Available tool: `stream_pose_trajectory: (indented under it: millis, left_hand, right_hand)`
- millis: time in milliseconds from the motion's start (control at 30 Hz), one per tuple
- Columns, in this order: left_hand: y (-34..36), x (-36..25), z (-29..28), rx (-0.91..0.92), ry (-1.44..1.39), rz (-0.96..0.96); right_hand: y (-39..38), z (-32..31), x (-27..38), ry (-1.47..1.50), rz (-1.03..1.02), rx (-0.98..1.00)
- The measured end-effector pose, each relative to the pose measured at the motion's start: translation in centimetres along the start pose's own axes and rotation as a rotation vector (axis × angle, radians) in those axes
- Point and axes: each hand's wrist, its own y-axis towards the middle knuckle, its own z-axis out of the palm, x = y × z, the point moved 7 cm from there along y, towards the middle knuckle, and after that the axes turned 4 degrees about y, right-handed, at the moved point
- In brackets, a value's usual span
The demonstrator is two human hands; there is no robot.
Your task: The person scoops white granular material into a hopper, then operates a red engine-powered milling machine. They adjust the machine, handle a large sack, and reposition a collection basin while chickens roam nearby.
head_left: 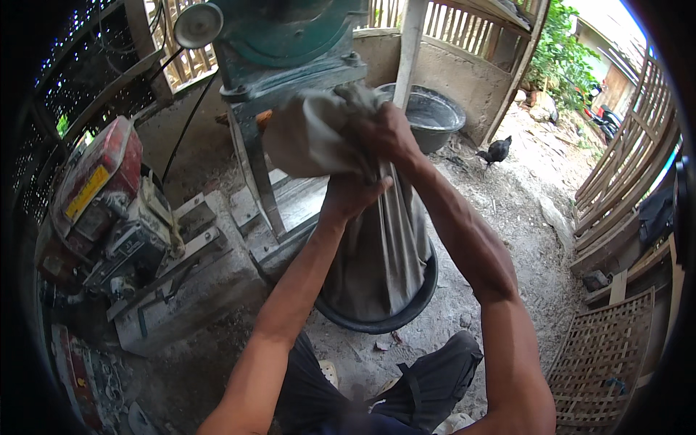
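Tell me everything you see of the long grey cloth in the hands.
The long grey cloth looks soft and dusty. Its upper part bulges leftward and bunches where the left hand and, higher up, the right hand grip it. Below, lengthwise folds spread into the round black basin. Whether its top joins the green metal machine is unclear.

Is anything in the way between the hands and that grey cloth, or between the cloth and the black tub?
Nothing that I can see. The left hand and right hand are both on the grey cloth, and its lower part hangs inside the rim of the black tub. The tub's bottom is hidden.
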Motion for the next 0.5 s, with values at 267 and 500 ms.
stream_pose_trajectory:
  millis: [267, 500]
  left_hand:
    - [0.5, 1.2, 1.7, 0.043, -1.256, -1.191]
    - [2.3, -1.4, 1.3, 0.047, -1.474, -1.257]
  right_hand:
    - [-11.9, -2.1, -2.7, 0.027, -0.261, 0.08]
    - [-13.7, 0.6, -10.4, 0.431, 0.179, -0.125]
